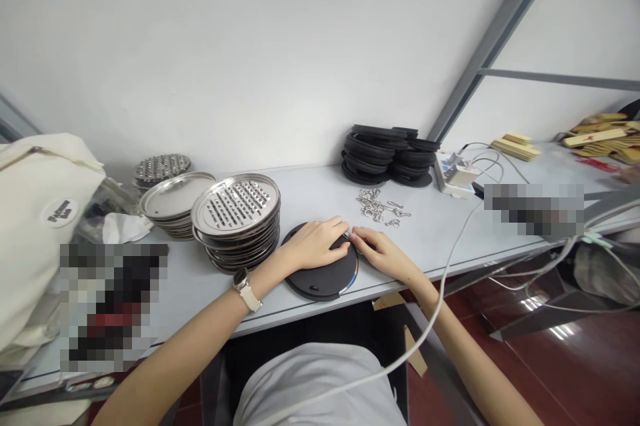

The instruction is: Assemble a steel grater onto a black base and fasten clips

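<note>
A round black disc point(327, 279) lies at the front of the table, with a blue, orange and white strip along its right rim. My left hand point(316, 243) rests on its upper part and holds it, the thumb apart from the fingers. At the disc's upper right edge my right hand point(383, 253) is closed in a pinch, at a small shiny metal clasp point(346, 236); the fingers partly cover it. Behind my hands lies a loose pile of small metal clasps point(373, 205).
Left of the disc stand stacked metal grater plates point(235, 206), with plain metal lids point(177, 193) behind. Black discs point(373, 153) are stacked by the wall. A power strip point(455, 176) sits right of them. A white cable point(440, 299) hangs across my right forearm.
</note>
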